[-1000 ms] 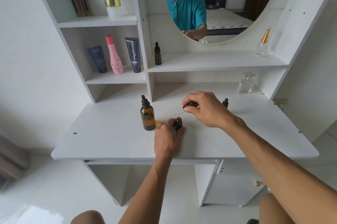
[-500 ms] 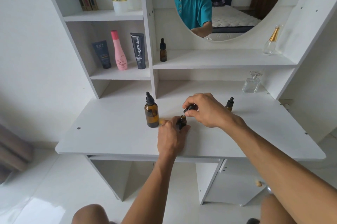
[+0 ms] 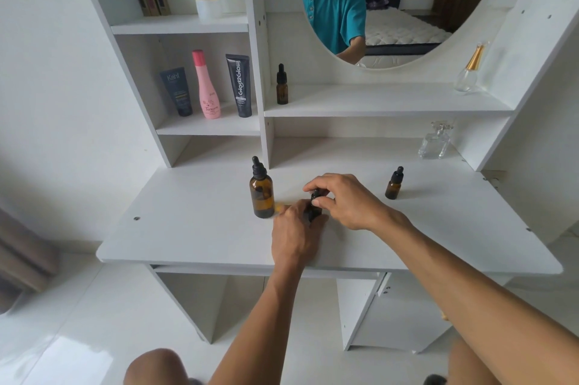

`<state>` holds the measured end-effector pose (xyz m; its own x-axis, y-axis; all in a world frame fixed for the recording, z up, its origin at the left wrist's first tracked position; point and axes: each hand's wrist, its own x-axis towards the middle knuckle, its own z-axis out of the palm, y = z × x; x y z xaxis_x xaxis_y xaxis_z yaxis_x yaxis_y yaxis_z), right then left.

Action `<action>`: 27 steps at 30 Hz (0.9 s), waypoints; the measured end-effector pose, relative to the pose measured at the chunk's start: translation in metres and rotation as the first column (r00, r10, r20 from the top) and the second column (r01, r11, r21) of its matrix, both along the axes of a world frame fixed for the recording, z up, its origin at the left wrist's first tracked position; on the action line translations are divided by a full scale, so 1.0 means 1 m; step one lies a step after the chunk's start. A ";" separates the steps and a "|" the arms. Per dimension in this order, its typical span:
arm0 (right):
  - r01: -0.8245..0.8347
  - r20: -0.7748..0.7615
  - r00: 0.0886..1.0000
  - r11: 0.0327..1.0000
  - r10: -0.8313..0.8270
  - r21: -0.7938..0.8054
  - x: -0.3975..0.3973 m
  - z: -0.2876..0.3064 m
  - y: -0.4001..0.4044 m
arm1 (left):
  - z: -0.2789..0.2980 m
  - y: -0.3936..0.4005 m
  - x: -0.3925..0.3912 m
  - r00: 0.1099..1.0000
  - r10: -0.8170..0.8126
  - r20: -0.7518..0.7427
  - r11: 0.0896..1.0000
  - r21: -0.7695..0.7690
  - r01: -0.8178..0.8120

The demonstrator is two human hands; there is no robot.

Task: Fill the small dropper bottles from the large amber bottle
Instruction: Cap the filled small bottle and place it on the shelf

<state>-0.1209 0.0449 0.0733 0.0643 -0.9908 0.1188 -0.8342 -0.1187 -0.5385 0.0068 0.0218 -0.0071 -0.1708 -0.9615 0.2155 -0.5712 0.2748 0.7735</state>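
Left hand [image 3: 296, 236] fingers grip the small amber glass dropper bottle [image 3: 314, 212]; right hand [image 3: 346, 201] fingers pinch its black cap [image 3: 316, 195] at 12 o'clock.

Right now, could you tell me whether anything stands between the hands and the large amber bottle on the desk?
Nothing visible does. The large amber bottle stands capped just left of the left hand, with bare desktop between. Both hands, left and right hand, are occupied with the small dropper bottle.
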 end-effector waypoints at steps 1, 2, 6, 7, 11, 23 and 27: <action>-0.004 0.007 1.000 1.000 0.004 0.009 0.000 0.000 0.001 | 0.000 0.000 0.000 1.000 0.001 -0.001 1.000 0.001 -0.001; -0.006 0.013 1.000 1.000 0.005 0.013 -0.001 0.000 0.001 | 0.001 0.000 0.000 1.000 0.001 -0.001 1.000 0.001 -0.001; -0.019 -0.007 1.000 1.000 0.019 -0.011 0.000 -0.001 0.001 | 0.001 0.001 0.000 1.000 -0.004 0.005 1.000 -0.003 0.004; -0.026 -0.032 0.999 1.000 0.025 -0.016 0.001 -0.001 0.000 | 0.001 0.001 0.000 1.000 -0.003 0.011 1.000 -0.005 0.003; -0.031 -0.089 0.995 0.999 0.032 0.019 -0.001 -0.001 -0.001 | 0.002 0.002 0.000 1.000 -0.002 0.023 1.000 -0.003 0.002; 0.023 0.069 0.997 0.999 -0.020 -0.046 -0.008 -0.012 -0.001 | -0.001 0.000 0.001 1.000 -0.004 0.016 1.000 0.008 0.004; 0.046 0.120 0.992 0.996 -0.037 -0.075 -0.008 -0.014 -0.001 | -0.004 -0.002 0.001 1.000 -0.005 0.020 1.000 0.010 0.005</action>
<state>-0.1285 0.0434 0.0593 0.0041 -0.9798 0.1999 -0.7700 -0.1307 -0.6245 0.0074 0.0194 -0.0112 -0.1801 -0.9625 0.2028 -0.5852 0.2705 0.7645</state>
